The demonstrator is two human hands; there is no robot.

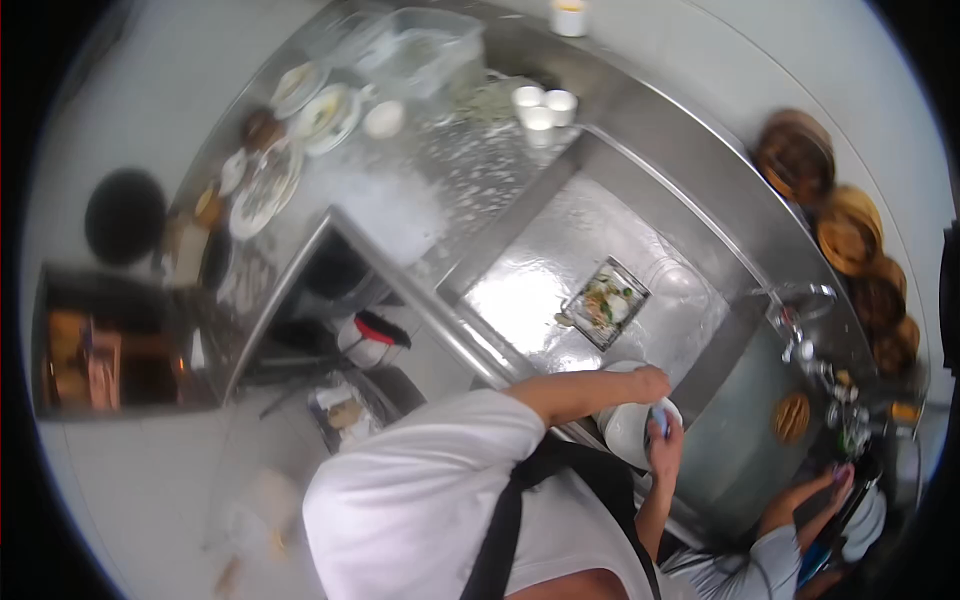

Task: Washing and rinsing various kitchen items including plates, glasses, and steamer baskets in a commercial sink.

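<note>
Over the near edge of the steel sink (560,240), my left hand (648,383) is closed on the rim of a white dish (624,436), a plate or bowl that I cannot tell apart. My right hand (665,455) grips a small blue sponge (659,422) and presses it to the dish's right side. Just beyond my left forearm, more white dishware (622,368) shows in part. Past that, a rectangular strainer (609,303) with food scraps sits on the basin floor.
A water-filled basin (745,420) with a brown round thing (791,417) and a faucet (800,345) lies right. Another person's hands (838,480) work there. Dirty plates (268,190), white cups (540,110) and a clear tub (430,55) stand on the left counter. Woven baskets (850,230) line the wall.
</note>
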